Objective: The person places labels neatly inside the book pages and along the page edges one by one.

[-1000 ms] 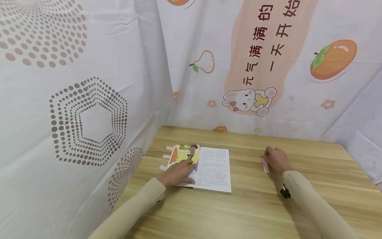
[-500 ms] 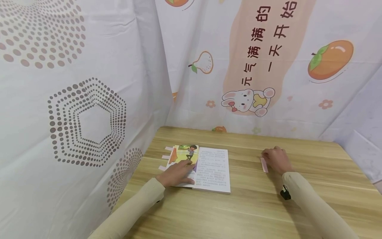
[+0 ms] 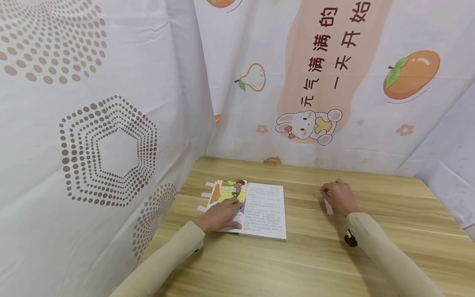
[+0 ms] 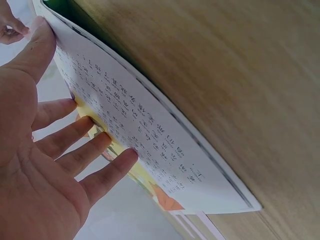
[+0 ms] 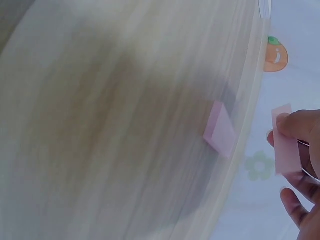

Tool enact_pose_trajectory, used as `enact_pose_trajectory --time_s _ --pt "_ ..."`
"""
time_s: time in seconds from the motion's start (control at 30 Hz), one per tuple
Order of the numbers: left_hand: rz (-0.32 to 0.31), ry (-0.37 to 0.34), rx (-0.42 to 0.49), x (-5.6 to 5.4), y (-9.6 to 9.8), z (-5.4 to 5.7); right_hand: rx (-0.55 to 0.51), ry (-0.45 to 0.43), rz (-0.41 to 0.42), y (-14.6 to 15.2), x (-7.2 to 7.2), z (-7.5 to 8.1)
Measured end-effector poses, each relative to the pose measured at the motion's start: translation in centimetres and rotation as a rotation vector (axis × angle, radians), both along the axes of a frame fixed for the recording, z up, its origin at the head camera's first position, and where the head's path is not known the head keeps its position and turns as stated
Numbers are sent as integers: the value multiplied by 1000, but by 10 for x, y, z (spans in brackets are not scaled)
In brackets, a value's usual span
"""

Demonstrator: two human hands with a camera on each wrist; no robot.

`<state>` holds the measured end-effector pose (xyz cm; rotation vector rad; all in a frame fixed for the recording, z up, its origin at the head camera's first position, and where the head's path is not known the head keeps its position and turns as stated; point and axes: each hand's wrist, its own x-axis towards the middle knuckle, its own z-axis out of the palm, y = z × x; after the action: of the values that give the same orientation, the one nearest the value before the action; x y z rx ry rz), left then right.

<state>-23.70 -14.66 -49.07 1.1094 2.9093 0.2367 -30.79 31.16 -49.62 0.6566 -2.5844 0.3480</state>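
An open book lies on the wooden table, its left page showing a colourful picture of a child and its right page full of print. My left hand rests over the left page, fingers spread and nearly straight; the left wrist view shows its fingertips along the printed page. Between thumb and fingers, my right hand pinches a pink sticky note. Below that hand, a pink sticky note pad lies on the table, apart from the pinched note in the right wrist view.
Several pale pink tabs stick out from the book's left edge. The wooden table is bordered by a white dotted curtain on the left and a printed curtain behind.
My right hand has shifted a little to the left over the pink pad, showing more of it at the end. My left hand has stayed on the book.
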Motion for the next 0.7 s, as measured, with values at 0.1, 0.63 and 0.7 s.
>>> enact_pose_trajectory --time_s 0.1,0.63,0.7 --pt "0 0 0 0 0 0 -11 -13 -5 -4 -1 -1" --pt "42 -62 -18 -2 -2 -3 -14 7 26 -21 -6 0" --pt "37 -58 -19 -2 -2 -3 -15 12 32 -24 -6 0"
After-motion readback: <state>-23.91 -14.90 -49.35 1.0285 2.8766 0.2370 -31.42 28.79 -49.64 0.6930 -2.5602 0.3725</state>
